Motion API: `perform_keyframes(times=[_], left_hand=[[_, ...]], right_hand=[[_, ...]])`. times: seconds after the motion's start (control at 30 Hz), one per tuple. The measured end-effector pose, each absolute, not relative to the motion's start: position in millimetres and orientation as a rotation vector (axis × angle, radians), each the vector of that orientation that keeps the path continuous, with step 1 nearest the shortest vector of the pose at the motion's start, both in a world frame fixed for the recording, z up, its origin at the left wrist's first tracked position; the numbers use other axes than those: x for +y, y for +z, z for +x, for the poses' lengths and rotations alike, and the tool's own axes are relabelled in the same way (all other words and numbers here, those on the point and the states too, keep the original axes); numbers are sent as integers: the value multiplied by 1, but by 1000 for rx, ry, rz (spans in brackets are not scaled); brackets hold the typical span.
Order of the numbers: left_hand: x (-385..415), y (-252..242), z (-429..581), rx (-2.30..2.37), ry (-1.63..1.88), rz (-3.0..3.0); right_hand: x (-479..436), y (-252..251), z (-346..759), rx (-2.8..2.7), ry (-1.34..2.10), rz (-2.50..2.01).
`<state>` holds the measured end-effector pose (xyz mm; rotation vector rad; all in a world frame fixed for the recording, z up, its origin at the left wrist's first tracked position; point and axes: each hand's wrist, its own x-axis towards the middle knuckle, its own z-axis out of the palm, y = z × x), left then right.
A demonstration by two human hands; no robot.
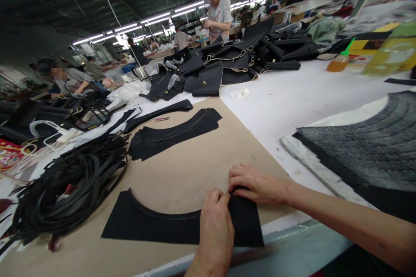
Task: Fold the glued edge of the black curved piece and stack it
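A black leather-like piece (156, 227) with a curved, folded upper edge lies flat on a tan board (182, 173) near the table's front edge. My left hand (216, 220) rests over its middle, fingers bent and pinching the curved edge. Just to the right, my right hand (251, 184) has its fingers curled on the same edge, near the piece's upper right end. The fingertips of both hands nearly meet, and they partly hide the edge between them. Farther back lies a stack of similar curved black pieces (175, 134).
A coil of black strips (74, 186) lies at left. Small red snips (161, 119) sit behind the stack. Black bag parts (208, 78) are heaped at the back. Grey-black curved pieces (364, 147) lie at right, below an orange-liquid bottle (338, 62). Co-workers stand beyond.
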<state>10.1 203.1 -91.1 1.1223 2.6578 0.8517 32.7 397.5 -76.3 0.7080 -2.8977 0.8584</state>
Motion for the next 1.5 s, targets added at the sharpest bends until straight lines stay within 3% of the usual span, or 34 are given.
perform_keyframes(times=[0.23,0.6,1.5], left_hand=[[192,-119,30,2831,808,1377],[201,-93,23,2784,755,1188],[206,-94,22,2798,636,1203]], right_hand=[[401,-78,37,-2856,760,791],[402,-74,41,-2890,648,776],[413,-74,49,-2885,669,724]])
